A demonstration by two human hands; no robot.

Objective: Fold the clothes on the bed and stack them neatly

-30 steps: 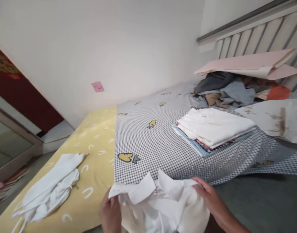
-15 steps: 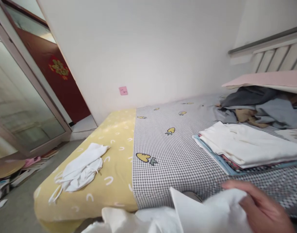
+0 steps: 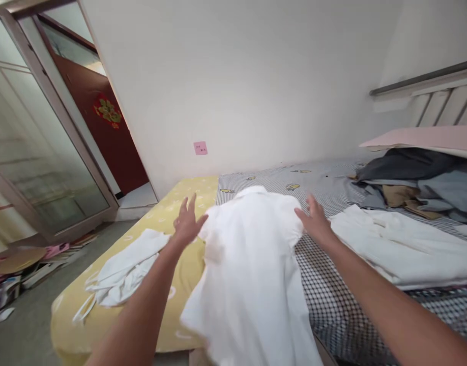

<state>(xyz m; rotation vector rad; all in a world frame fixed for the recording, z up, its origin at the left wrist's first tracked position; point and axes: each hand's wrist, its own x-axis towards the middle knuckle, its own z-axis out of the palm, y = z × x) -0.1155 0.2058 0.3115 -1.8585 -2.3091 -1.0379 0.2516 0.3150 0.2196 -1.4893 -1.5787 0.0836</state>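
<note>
A white short-sleeved shirt (image 3: 256, 259) with a collar lies spread over the bed, its collar away from me and its lower part reaching toward me past the bed's front edge. At its left shoulder, my left hand (image 3: 186, 221) is open with fingers spread, the thumb close to the sleeve. My right hand (image 3: 316, 219) is open too, by the other sleeve, fingers raised. I cannot tell whether either hand touches the cloth.
A crumpled white garment with straps (image 3: 122, 269) lies on the yellow part of the bedsheet (image 3: 191, 190). Folded white clothes (image 3: 409, 249) are stacked at the right. Behind them are dark and grey clothes (image 3: 416, 168) under a pink board (image 3: 428, 137).
The bunched white cloth at the lower edge is now laid out as a shirt over the bed. My right hand has let go of it, and my left hand has come into view.
</note>
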